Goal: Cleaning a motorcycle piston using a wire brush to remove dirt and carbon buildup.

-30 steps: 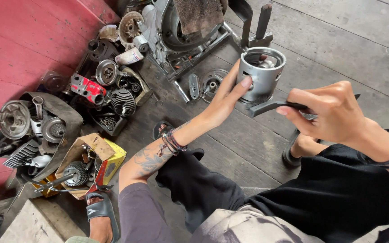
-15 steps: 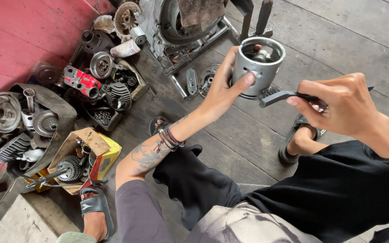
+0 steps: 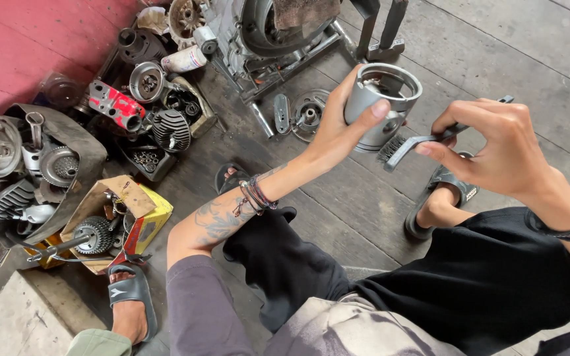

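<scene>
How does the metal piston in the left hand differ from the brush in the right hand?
The piston is a wide, hollow, silver-grey cylinder; the brush is thin, dark and long. The left hand wraps the piston from the side, while the right hand pinches the brush handle. Both are held above the floor, close together.

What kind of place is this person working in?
Likely a small engine repair workshop: a stripped engine block sits on the plank floor, loose gears and finned cylinders lie piled about, and the left hand holds a piston.

Repair workshop, engine parts [image 3: 146, 125], plank floor [image 3: 496, 59]
</scene>
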